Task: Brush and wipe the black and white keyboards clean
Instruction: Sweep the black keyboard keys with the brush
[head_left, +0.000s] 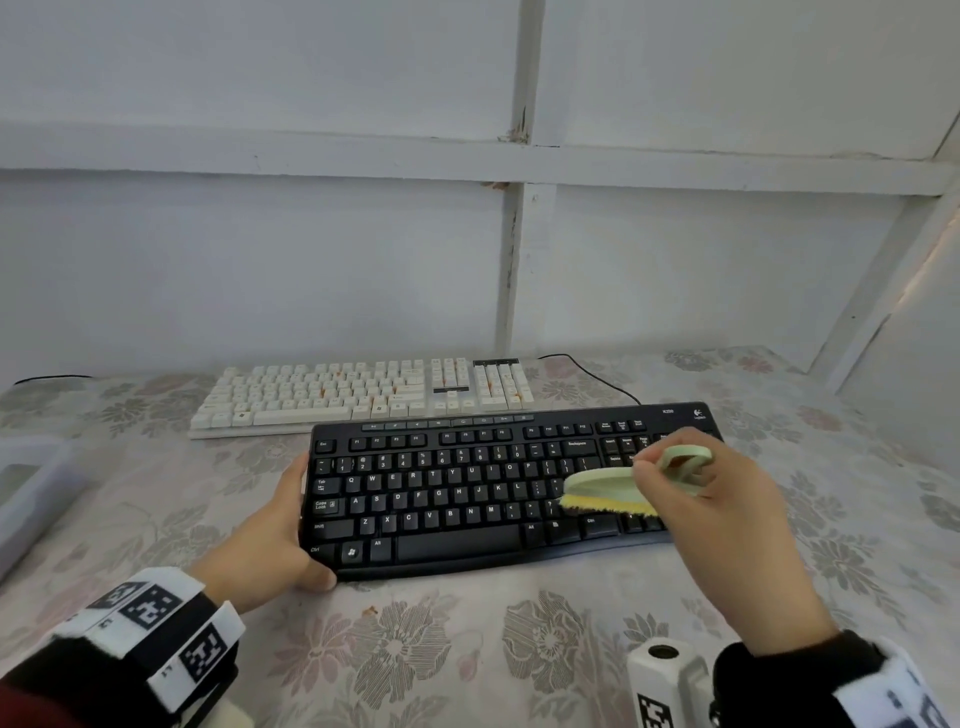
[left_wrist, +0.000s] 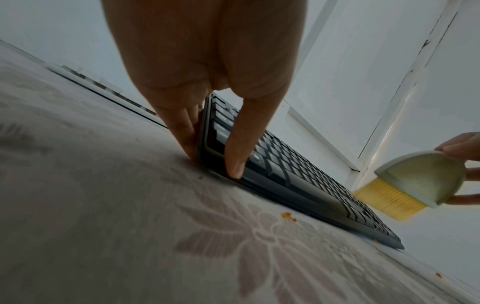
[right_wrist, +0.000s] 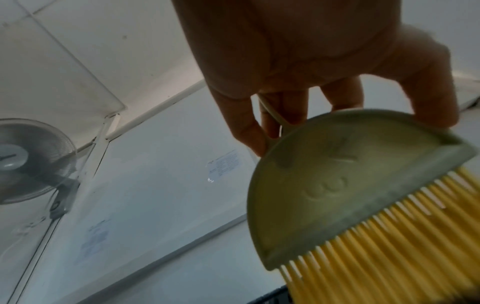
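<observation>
The black keyboard (head_left: 498, 488) lies on the floral cloth (head_left: 415, 644), just in front of the white keyboard (head_left: 363, 395). The left hand (head_left: 270, 535) grips its left end, thumb on the front edge. The right hand (head_left: 711, 499) pinches a green brush (head_left: 618, 486), yellow bristles on the right-hand keys.

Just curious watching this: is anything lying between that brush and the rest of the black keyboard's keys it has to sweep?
Nothing visible blocks it. The brush, held by the right hand, has its bristles on the black keyboard near its right end. The keys to its left lie bare; the left hand grips only the left edge.
</observation>
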